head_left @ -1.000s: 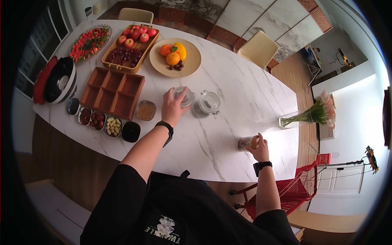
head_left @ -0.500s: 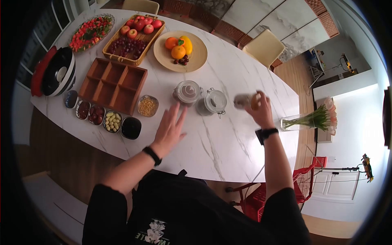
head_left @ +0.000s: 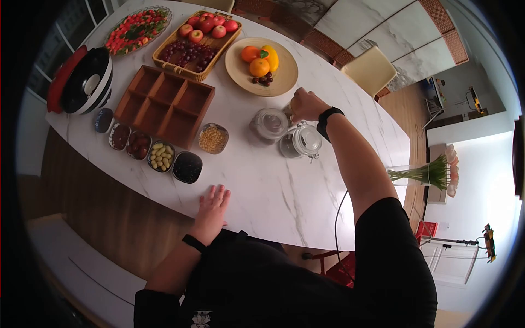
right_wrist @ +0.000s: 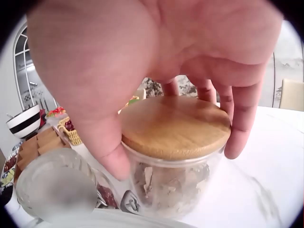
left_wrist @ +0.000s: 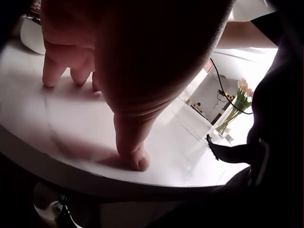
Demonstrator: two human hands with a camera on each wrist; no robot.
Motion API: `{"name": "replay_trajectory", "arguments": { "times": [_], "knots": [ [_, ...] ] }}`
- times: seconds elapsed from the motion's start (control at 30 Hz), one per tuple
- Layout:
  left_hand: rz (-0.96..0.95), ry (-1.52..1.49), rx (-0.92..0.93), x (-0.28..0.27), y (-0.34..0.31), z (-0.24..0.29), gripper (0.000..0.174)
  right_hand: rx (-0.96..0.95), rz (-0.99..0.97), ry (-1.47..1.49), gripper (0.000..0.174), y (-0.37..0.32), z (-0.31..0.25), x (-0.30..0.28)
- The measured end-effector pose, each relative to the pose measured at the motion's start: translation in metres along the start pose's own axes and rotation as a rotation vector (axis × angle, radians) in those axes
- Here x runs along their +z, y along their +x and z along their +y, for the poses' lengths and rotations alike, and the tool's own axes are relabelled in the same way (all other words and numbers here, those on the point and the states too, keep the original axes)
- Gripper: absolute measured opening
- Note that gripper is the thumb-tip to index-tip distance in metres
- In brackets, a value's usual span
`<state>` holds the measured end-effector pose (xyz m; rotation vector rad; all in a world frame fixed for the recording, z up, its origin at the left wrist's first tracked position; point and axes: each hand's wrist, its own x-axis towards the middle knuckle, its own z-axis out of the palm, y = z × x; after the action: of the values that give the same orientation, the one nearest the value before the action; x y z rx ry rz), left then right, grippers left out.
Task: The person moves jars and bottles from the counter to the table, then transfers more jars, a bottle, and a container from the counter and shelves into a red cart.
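My right hand (head_left: 309, 105) grips a glass jar (right_wrist: 171, 187) by its round wooden lid (right_wrist: 175, 126), thumb on one side and fingers on the other. Brownish, flaky pieces show through its glass. In the head view the hand mostly hides this jar, just behind two clear clip-lid jars. One clip-lid jar (head_left: 270, 124) stands to the left, the other clip-lid jar (head_left: 306, 141) closer to me. My left hand (head_left: 212, 210) rests on the table's near edge, fingers fairly straight, with fingertips and thumb touching the white top; it holds nothing.
Left of the jars are a bowl of yellow grains (head_left: 213, 138), a wooden compartment box (head_left: 175, 117) and small bowls, including one of pale green nuts (head_left: 161, 157). Behind stand a fruit plate (head_left: 235, 74) and a fruit basket (head_left: 203, 76). A flower vase (head_left: 402, 174) lies at right.
My right hand has carried the wooden-lidded jar from the table's right side leftward and away, behind the clip-lid jars. My left hand has let go of a clip-lid jar and drawn back to the near edge.
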<state>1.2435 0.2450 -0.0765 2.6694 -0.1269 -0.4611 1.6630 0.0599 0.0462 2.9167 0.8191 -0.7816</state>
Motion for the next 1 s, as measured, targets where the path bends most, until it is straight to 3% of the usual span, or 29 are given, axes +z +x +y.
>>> {"name": "replay_trajectory", "arguments": {
  "times": [0.17,0.23,0.27,0.3,0.37,0.43,0.5,0.57,0.67,0.73,0.77,0.8,0.83,0.93,1.0],
  "knots": [
    [0.017,-0.019,-0.011,0.005,0.001,-0.002,0.105,-0.086,-0.071,-0.006,0.091,0.002,0.018,-0.005],
    [0.01,-0.035,-0.019,0.004,0.002,0.0,0.105,-0.038,0.036,0.257,0.084,-0.005,0.03,-0.004],
    [0.008,-0.024,-0.021,0.003,0.002,0.0,0.105,-0.048,0.171,0.263,0.069,-0.013,0.036,-0.001],
    [0.008,-0.012,-0.026,0.003,0.001,0.0,0.106,-0.046,0.17,0.26,0.069,-0.021,0.042,0.002],
    [0.028,0.007,-0.007,0.012,0.002,-0.005,0.111,-0.062,0.356,0.417,0.057,-0.039,0.058,0.004],
    [0.005,-0.013,-0.013,0.013,0.003,-0.005,0.111,-0.087,0.547,0.39,0.044,-0.074,0.066,0.021],
    [0.003,-0.013,-0.028,0.012,0.001,-0.001,0.111,-0.055,0.619,0.37,0.036,-0.112,0.084,0.055],
    [0.007,-0.001,-0.056,0.007,0.002,0.002,0.11,0.059,0.477,0.323,0.031,-0.152,0.102,0.1],
    [-0.018,-0.042,-0.091,0.002,-0.004,0.011,0.107,-0.18,0.309,0.207,0.057,-0.208,0.125,0.186],
    [0.119,-0.03,-0.095,0.012,-0.013,0.022,0.082,-0.279,0.098,0.166,0.086,-0.235,0.129,0.228],
    [0.188,-0.023,-0.095,0.016,-0.018,0.03,0.069,-0.187,0.049,0.039,0.105,-0.251,0.119,0.24],
    [0.197,-0.015,-0.114,0.022,-0.029,0.04,0.069,-0.192,0.088,0.033,0.113,-0.256,0.118,0.252],
    [0.359,-0.175,-0.114,0.032,-0.046,0.053,0.056,-0.197,0.125,0.027,0.121,-0.26,0.118,0.258],
    [0.728,-0.406,-0.229,0.068,-0.113,0.095,0.021,-0.177,0.077,0.029,0.126,-0.256,0.118,0.253],
    [0.61,-0.449,-0.616,0.157,-0.183,0.09,0.018,-0.181,0.075,0.035,0.126,-0.256,0.119,0.253]
  ]
}}
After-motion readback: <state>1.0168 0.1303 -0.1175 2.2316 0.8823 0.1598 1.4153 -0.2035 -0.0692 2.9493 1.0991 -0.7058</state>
